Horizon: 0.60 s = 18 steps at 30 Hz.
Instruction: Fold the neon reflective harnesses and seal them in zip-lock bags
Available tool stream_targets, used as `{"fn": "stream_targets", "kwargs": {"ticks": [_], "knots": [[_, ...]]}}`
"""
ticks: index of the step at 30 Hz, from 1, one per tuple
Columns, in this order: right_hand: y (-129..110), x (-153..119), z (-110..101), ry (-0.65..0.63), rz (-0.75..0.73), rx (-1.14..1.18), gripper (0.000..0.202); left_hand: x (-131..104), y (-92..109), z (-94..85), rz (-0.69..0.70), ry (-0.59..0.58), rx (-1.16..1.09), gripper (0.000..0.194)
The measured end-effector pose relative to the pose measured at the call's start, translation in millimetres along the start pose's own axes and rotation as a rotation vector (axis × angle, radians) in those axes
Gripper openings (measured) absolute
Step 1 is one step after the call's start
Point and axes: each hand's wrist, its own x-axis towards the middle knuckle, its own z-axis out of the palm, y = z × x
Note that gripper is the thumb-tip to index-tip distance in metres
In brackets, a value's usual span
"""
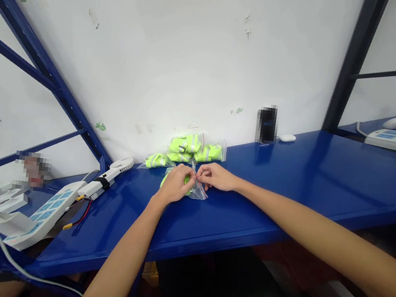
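A clear zip bag (198, 191) with a neon yellow-green folded item inside lies over the blue table, partly covered by my fingers. My left hand (176, 183) is closed on the bag's filled side. With thumb and finger together, my right hand (212, 176) pinches the bag near its open-looking end, where a red line runs along the plastic. Just behind my hands, several similar bags (186, 144) of neon yellow-green material with silvery strips are piled against the wall. One such bag (157, 160) sits at the left of the pile.
On the left are a white power strip (48, 214), a small white fan (122, 164) and a cable with yellow connectors (81, 216). A dark phone-like object (267, 124) leans on the wall beside a white case (287, 138). Blue frame bars (48, 68) rise at left.
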Motion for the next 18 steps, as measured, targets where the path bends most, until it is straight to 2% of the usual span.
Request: {"fn": "stream_targets", "kwargs": {"ticks": [5,10,18], "knots": [[-2.0,-0.6,-0.6,0.055,-0.026,-0.028,0.025,0.2,-2.6,1.0,-0.012,-0.002,-0.031,0.034],[-0.8,1.7,-0.9,0.055,-0.005,0.051,0.027,-0.1,-2.9,0.0,-0.006,-0.012,-0.068,0.032],[3.8,4.1,-2.3,0.049,-0.013,0.01,0.029,-0.3,-4.1,0.4,0.001,-0.019,-0.07,0.031]]}}
